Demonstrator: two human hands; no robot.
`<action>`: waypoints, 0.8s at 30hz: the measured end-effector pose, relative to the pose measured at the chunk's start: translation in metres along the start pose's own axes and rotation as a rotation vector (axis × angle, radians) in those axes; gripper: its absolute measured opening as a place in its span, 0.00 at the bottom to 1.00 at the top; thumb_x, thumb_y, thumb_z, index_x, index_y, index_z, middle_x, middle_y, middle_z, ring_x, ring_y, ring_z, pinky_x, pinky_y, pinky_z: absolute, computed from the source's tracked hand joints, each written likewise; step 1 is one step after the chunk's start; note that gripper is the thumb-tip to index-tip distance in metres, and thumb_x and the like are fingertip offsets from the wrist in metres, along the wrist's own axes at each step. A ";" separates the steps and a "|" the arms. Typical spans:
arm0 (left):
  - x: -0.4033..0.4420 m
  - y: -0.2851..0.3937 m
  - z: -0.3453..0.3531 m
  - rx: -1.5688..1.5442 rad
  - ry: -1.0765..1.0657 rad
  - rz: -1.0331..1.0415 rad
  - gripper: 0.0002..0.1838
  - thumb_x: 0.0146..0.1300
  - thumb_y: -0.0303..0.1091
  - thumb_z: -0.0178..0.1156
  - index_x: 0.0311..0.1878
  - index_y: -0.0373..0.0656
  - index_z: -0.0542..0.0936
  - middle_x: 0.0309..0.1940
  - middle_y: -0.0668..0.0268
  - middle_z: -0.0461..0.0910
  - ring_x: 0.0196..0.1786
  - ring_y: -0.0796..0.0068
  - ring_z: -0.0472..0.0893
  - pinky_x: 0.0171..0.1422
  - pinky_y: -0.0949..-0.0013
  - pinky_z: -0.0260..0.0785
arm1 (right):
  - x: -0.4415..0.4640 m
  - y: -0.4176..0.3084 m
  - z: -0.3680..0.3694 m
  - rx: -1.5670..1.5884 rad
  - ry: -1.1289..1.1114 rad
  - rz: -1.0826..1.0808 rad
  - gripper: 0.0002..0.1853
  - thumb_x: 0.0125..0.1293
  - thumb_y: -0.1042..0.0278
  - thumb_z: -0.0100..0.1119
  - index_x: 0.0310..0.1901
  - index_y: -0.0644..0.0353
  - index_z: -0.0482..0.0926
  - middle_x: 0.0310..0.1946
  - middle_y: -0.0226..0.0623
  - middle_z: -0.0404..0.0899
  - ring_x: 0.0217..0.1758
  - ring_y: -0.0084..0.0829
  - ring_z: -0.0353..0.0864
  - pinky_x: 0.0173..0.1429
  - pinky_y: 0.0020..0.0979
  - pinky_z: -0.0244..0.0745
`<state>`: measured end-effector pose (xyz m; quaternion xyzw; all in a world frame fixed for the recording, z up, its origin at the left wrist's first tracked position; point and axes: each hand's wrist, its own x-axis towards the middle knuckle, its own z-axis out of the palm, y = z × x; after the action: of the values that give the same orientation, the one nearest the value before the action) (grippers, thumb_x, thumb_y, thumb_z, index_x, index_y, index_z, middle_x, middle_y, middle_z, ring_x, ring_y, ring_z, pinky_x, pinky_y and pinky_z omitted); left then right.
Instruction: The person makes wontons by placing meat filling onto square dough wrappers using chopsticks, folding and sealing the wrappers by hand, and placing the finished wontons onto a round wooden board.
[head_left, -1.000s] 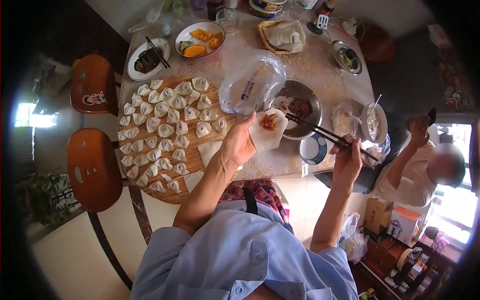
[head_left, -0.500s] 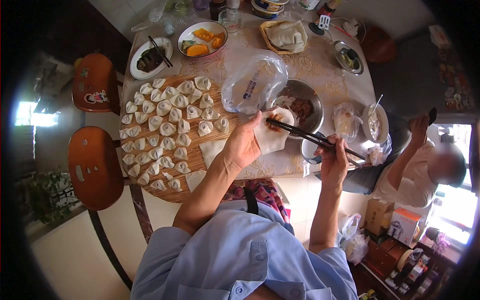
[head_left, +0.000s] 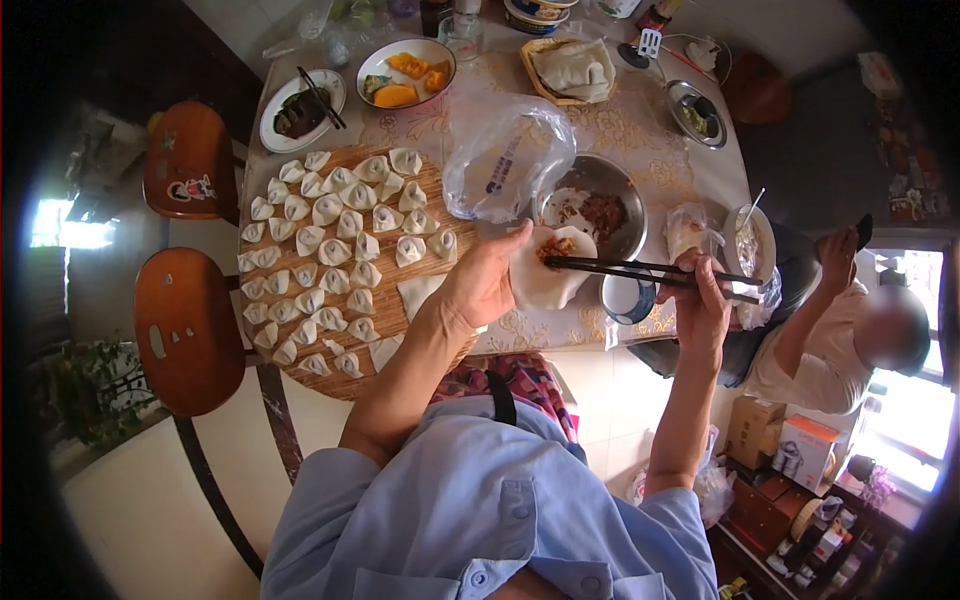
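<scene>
A square dough wrapper [head_left: 548,282] lies across the fingers of my left hand [head_left: 487,278], its thumb along the near edge. A dab of reddish meat filling [head_left: 556,248] sits toward the wrapper's far edge. My right hand [head_left: 703,302] grips dark chopsticks [head_left: 640,268], whose tips touch that filling. Just beyond the wrapper stands a metal bowl [head_left: 633,190] with more minced meat in it. On the round woven mat [head_left: 418,165] to the left, many folded wontons [head_left: 327,209] lie in rows, with flat wrappers [head_left: 418,292] at the mat's right edge.
A clear plastic bag [head_left: 505,150] lies beside the metal bowl. A small cup [head_left: 624,297] stands near the table's front edge. Plates of food [head_left: 407,70] and a basket [head_left: 570,98] stand farther back. Another person [head_left: 825,350] sits at the right; wooden chairs [head_left: 190,330] stand left.
My right hand has moved right and the chopsticks now lie flatter, their tips still at the filling. The wrapper has tilted and its edges curl more in my left hand.
</scene>
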<state>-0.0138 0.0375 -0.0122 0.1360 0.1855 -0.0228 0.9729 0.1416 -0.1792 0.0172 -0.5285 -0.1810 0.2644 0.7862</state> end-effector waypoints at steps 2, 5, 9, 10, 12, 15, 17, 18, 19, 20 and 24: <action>-0.001 0.000 0.001 0.012 0.009 -0.004 0.22 0.69 0.42 0.42 0.55 0.32 0.68 0.51 0.53 0.74 0.52 0.63 0.77 0.58 0.61 0.71 | 0.003 0.000 0.001 0.003 -0.002 0.011 0.13 0.65 0.68 0.50 0.36 0.73 0.71 0.32 0.43 0.71 0.23 0.35 0.78 0.25 0.30 0.79; -0.001 -0.001 0.001 0.008 -0.034 -0.035 0.22 0.69 0.42 0.42 0.55 0.32 0.67 0.51 0.53 0.73 0.53 0.63 0.76 0.58 0.62 0.71 | 0.005 -0.003 0.010 -0.028 -0.005 0.013 0.12 0.65 0.68 0.50 0.36 0.73 0.71 0.31 0.42 0.72 0.22 0.35 0.78 0.25 0.30 0.78; 0.000 -0.005 -0.004 -0.033 -0.006 0.000 0.23 0.69 0.42 0.43 0.56 0.32 0.65 0.53 0.53 0.72 0.55 0.63 0.75 0.60 0.61 0.69 | 0.002 -0.012 0.009 -0.101 -0.018 -0.026 0.12 0.66 0.67 0.49 0.36 0.72 0.71 0.31 0.42 0.71 0.22 0.35 0.78 0.25 0.31 0.78; 0.000 -0.004 -0.008 -0.073 -0.004 -0.006 0.23 0.69 0.42 0.43 0.57 0.32 0.65 0.53 0.53 0.71 0.55 0.63 0.74 0.60 0.61 0.69 | 0.001 -0.015 0.005 -0.116 -0.025 -0.042 0.12 0.66 0.67 0.49 0.35 0.72 0.71 0.31 0.42 0.71 0.22 0.35 0.78 0.25 0.31 0.78; 0.002 -0.002 -0.015 -0.127 -0.028 -0.016 0.23 0.69 0.42 0.43 0.57 0.32 0.64 0.53 0.53 0.71 0.55 0.62 0.74 0.61 0.61 0.68 | 0.002 -0.018 0.000 -0.069 -0.013 -0.054 0.13 0.67 0.66 0.47 0.35 0.72 0.71 0.32 0.42 0.71 0.22 0.36 0.78 0.25 0.31 0.78; 0.005 -0.001 -0.017 -0.148 -0.097 -0.034 0.23 0.69 0.43 0.42 0.58 0.32 0.63 0.53 0.52 0.71 0.55 0.62 0.74 0.61 0.60 0.67 | 0.004 -0.013 -0.001 -0.041 0.039 -0.079 0.13 0.67 0.66 0.46 0.36 0.72 0.71 0.33 0.42 0.71 0.22 0.36 0.78 0.26 0.33 0.79; 0.008 -0.002 -0.013 -0.130 -0.132 -0.046 0.24 0.69 0.43 0.42 0.58 0.32 0.63 0.53 0.52 0.71 0.55 0.62 0.74 0.61 0.60 0.68 | 0.006 -0.003 0.001 -0.047 0.044 -0.027 0.14 0.67 0.66 0.47 0.36 0.72 0.71 0.33 0.43 0.71 0.22 0.36 0.79 0.26 0.33 0.80; 0.009 -0.002 -0.014 -0.119 -0.129 -0.042 0.24 0.69 0.43 0.41 0.59 0.32 0.63 0.53 0.52 0.70 0.55 0.62 0.74 0.61 0.60 0.68 | 0.006 0.000 0.002 -0.049 0.047 -0.001 0.14 0.67 0.65 0.47 0.36 0.72 0.71 0.33 0.43 0.71 0.23 0.36 0.79 0.27 0.33 0.80; 0.010 -0.002 -0.017 -0.108 -0.126 -0.037 0.24 0.69 0.43 0.41 0.59 0.32 0.62 0.54 0.52 0.70 0.55 0.62 0.74 0.61 0.60 0.68 | 0.007 0.000 0.001 -0.038 0.051 0.002 0.14 0.67 0.66 0.49 0.36 0.72 0.71 0.33 0.42 0.71 0.23 0.36 0.79 0.27 0.33 0.80; 0.011 -0.001 -0.019 -0.098 -0.123 -0.029 0.24 0.69 0.43 0.40 0.59 0.32 0.62 0.54 0.52 0.70 0.55 0.62 0.74 0.61 0.60 0.68 | 0.008 -0.001 -0.003 -0.029 0.052 -0.008 0.13 0.66 0.66 0.49 0.36 0.72 0.71 0.33 0.42 0.71 0.23 0.36 0.79 0.27 0.33 0.80; 0.010 0.002 -0.016 -0.138 -0.050 -0.007 0.25 0.70 0.44 0.39 0.59 0.32 0.62 0.54 0.52 0.70 0.54 0.62 0.74 0.60 0.59 0.69 | 0.008 0.000 -0.005 0.004 0.041 -0.011 0.12 0.66 0.67 0.51 0.35 0.71 0.71 0.32 0.42 0.71 0.23 0.35 0.79 0.27 0.32 0.80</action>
<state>-0.0098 0.0436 -0.0298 0.0671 0.1629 -0.0169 0.9842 0.1507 -0.1780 0.0154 -0.5312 -0.1669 0.2495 0.7923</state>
